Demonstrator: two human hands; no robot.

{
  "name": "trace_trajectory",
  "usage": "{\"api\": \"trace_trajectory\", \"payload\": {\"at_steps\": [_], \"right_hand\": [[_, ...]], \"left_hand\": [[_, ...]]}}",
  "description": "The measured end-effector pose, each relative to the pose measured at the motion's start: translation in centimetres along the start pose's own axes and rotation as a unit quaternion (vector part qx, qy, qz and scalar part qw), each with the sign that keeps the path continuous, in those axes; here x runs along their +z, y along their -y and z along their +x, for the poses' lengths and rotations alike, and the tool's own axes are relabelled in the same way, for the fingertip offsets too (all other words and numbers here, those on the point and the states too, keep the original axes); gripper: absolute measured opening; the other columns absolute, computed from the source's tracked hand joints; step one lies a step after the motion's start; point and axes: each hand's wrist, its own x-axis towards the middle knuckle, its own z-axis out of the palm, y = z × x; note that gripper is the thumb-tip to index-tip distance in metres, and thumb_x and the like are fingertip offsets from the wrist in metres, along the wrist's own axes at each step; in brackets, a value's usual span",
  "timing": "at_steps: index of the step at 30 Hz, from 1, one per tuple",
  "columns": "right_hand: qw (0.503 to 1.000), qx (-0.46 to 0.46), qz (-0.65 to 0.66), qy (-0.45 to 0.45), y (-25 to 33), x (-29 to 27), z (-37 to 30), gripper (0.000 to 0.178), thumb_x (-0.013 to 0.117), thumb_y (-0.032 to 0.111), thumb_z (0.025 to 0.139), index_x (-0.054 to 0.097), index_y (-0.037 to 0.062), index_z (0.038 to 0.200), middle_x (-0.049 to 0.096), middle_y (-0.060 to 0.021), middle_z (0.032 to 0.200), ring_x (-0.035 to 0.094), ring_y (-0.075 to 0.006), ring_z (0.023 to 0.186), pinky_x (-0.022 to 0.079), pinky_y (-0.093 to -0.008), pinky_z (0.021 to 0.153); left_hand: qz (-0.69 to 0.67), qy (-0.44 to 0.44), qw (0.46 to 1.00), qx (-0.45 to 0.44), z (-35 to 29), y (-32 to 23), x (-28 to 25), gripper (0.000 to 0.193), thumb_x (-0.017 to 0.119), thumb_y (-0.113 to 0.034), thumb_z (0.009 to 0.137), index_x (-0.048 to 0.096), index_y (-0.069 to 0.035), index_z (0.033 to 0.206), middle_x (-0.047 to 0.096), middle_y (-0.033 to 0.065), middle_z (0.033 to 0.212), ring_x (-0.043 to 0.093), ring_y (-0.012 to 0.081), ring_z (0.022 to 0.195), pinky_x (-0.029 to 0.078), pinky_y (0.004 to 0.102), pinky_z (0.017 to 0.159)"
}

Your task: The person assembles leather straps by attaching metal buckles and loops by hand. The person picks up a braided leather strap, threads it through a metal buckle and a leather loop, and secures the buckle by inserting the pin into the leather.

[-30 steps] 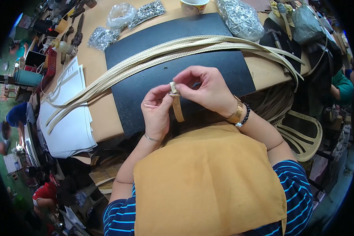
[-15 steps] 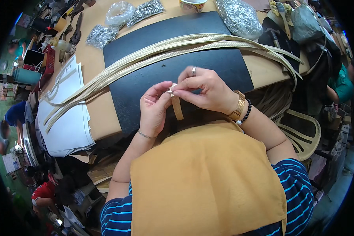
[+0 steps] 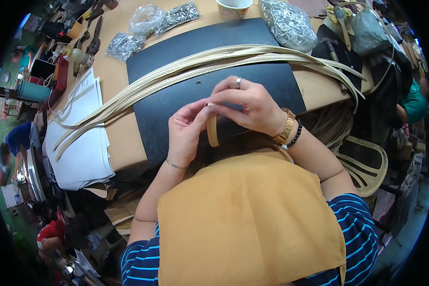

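Just past the near edge of the black mat (image 3: 162,117), both my hands meet at the upper end of a short tan strap (image 3: 213,132). My left hand (image 3: 188,127) pinches that end between thumb and fingers. From the other side, my right hand (image 3: 252,106) has its thumb and index fingertips closed on the same end, the other fingers curled. A small metal piece (image 3: 206,104) peeks out between the fingertips, mostly covered. Below the fingers the strap hangs free, slightly curved. Several long pale braided straps (image 3: 186,65) lie across the mat beyond my hands.
Bags of small metal parts (image 3: 124,45) and a larger bag of metal rings (image 3: 288,26) sit at the back, with a paper cup (image 3: 233,8) between. White sheets (image 3: 78,152) lie left; a hammer (image 3: 332,50) and brush (image 3: 342,27) lie right. A chair (image 3: 364,164) stands right.
My fingertips have closed further over the metal piece, which showed more plainly before. The short strap's hanging part has swung slightly left. The long straps lie as before.
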Motion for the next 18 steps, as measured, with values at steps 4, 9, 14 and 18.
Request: {"api": "trace_trajectory", "payload": {"at_steps": [4, 9, 14, 18], "right_hand": [[0.997, 0.041, 0.008, -0.061, -0.3, -0.1, 0.7, 0.014, 0.073, 0.009, 0.082, 0.069, 0.0042, 0.095, 0.065, -0.0092, 0.086, 0.066, -0.0209, 0.073, 0.055, -0.0298, 0.065], [0.993, -0.036, -0.077, -0.077, -0.8, -0.5, 0.9, 0.013, 0.072, 0.008, 0.081, 0.070, 0.0079, 0.094, 0.065, -0.0053, 0.087, 0.064, -0.0208, 0.074, 0.053, -0.0285, 0.063], [0.970, -0.111, -0.214, -0.031, -1.4, 0.5, -0.5, 0.030, 0.073, 0.001, 0.072, 0.071, 0.0108, 0.101, 0.066, -0.0048, 0.090, 0.062, -0.0207, 0.077, 0.053, -0.0309, 0.065], [0.965, -0.112, -0.236, -0.017, -2.0, 0.9, -0.9, 0.031, 0.071, 0.001, 0.073, 0.070, 0.0101, 0.103, 0.066, -0.0050, 0.091, 0.066, -0.0224, 0.080, 0.056, -0.0306, 0.067]], "left_hand": [[-0.023, 0.054, 0.997, -0.048, 0.0, -0.6, 0.3, 0.025, 0.061, -0.010, 0.095, 0.061, 0.001, 0.118, 0.069, 0.0095, 0.105, 0.068, 0.0156, 0.092, 0.053, 0.0210, 0.071], [0.024, 0.040, 0.996, -0.071, 0.0, -0.4, 0.4, 0.027, 0.060, -0.014, 0.096, 0.062, 0.001, 0.119, 0.070, 0.0093, 0.102, 0.069, 0.0155, 0.085, 0.052, 0.0202, 0.066], [-0.013, 0.013, 0.999, -0.046, 0.1, 0.1, -0.1, 0.028, 0.055, -0.016, 0.099, 0.062, 0.002, 0.119, 0.071, 0.0102, 0.099, 0.070, 0.0170, 0.084, 0.053, 0.0202, 0.065], [-0.023, 0.010, 0.997, -0.067, 0.1, -0.2, -0.4, 0.028, 0.053, -0.014, 0.099, 0.061, 0.003, 0.119, 0.071, 0.0106, 0.099, 0.071, 0.0175, 0.084, 0.055, 0.0215, 0.067]]}}
